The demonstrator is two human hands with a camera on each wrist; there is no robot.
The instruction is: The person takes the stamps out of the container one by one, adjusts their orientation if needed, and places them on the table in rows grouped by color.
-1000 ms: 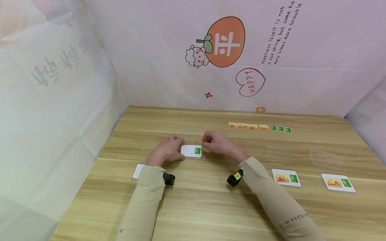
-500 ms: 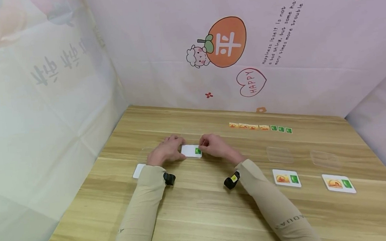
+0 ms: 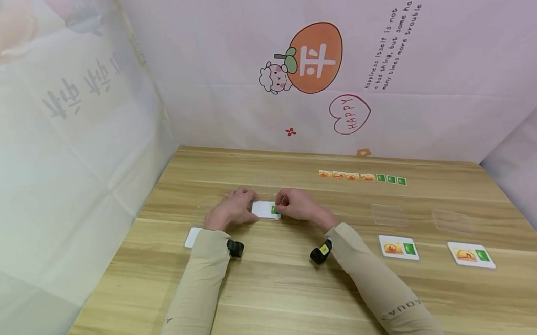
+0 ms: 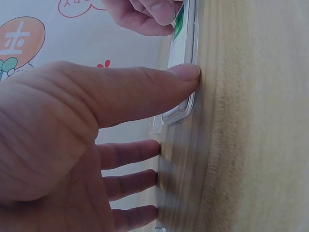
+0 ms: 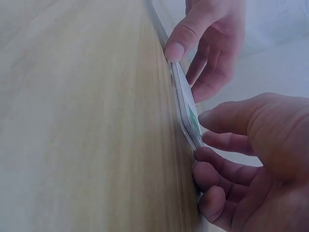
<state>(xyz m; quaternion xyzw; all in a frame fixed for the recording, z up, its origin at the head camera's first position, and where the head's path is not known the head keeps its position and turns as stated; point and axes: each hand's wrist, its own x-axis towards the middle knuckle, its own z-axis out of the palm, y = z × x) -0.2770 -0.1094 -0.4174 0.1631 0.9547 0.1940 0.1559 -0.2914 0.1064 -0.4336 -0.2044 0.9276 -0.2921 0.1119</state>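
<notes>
Held white card (image 3: 262,209) longways across in spread left fingers (image 4: 133,185), with right fingers (image 5: 229,142) at its right-end green sticker (image 3: 273,209), couldn't tell if pinching.

Bright, even light in the head view, soft shadows on the wooden table (image 3: 267,301), dimmer, hazy wrist views

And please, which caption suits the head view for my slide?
Left hand holds a white rectangular card, right hand at its small green square piece.

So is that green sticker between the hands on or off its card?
On: both wrist views show the green sticker against the white card, by the right hand.
</notes>
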